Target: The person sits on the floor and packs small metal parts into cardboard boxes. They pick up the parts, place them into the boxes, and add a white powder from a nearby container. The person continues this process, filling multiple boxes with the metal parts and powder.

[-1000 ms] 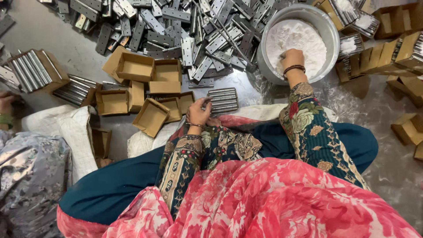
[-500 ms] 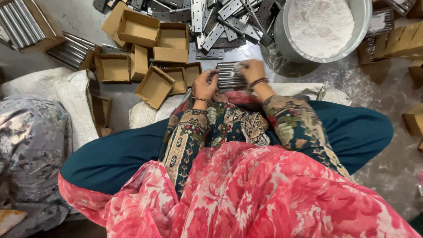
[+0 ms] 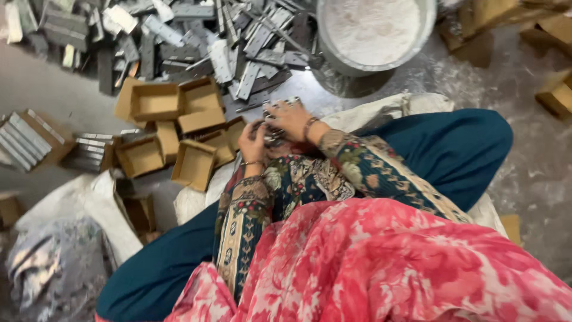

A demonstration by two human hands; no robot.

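Between the knees of a seated person, a small stack of grey metal strips (image 3: 275, 132) is gripped from both sides. The left hand (image 3: 253, 142) is curled against the stack's left end, and the right hand (image 3: 290, 117) is laid over its top and right side with fingers bent; the picture is blurred, so the exact grip cannot be told. Just left of the hands, several open cardboard boxes (image 3: 173, 128) are crowded together on the floor. Beyond them, a loose heap of metal strips (image 3: 196, 42) is spread across the grey floor. A metal basin of white powder (image 3: 372, 30) is set near the heap, above the right hand. White sacking (image 3: 381, 110) is spread under the teal-clad legs.
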